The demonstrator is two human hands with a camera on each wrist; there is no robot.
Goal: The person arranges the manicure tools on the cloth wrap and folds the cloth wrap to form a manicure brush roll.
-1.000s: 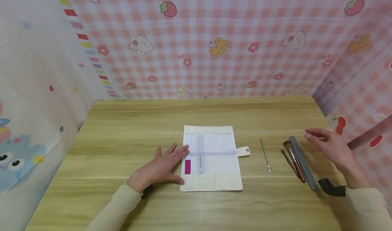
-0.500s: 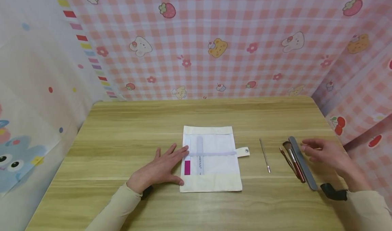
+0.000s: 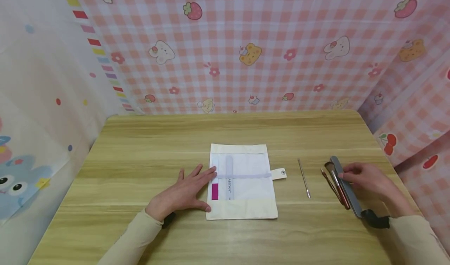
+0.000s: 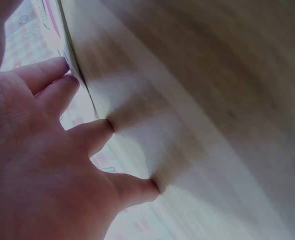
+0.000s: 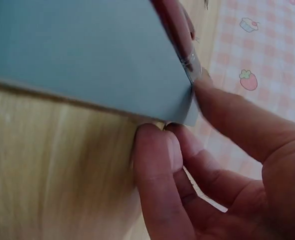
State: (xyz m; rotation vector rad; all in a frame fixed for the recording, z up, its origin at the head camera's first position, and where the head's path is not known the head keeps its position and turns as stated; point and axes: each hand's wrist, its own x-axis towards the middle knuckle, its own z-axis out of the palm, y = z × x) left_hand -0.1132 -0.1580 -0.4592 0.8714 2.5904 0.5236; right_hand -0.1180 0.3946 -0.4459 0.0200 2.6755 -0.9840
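Observation:
My right hand [image 3: 369, 179] is at the far half of a grey nail file [image 3: 352, 202]. In the right wrist view its thumb and fingers lie at opposite edges of the file [image 5: 87, 60], pinching it. Just left of the file lie a makeup brush [image 3: 343, 196] with a dark-red handle and a thin brown tool [image 3: 330, 185]. My left hand [image 3: 181, 194] rests with spread fingers at the left edge of an unfolded cream cloth pouch [image 3: 246, 210]. Under the pouch's elastic band sit a lettered, translucent strip [image 3: 230, 187] and a strip with a magenta end [image 3: 215, 191].
A slim metal stick [image 3: 304, 179] lies between the pouch and the brush. The pouch's snap tab [image 3: 279, 173] points right. The wooden table [image 3: 140, 148] meets a pink checked curtain [image 3: 267, 77] at the back, and cloth hangs on both sides.
My right hand has moved left and onto the nail file, and its fingers have closed at the file's edges. The left hand and the pouch stay where they were.

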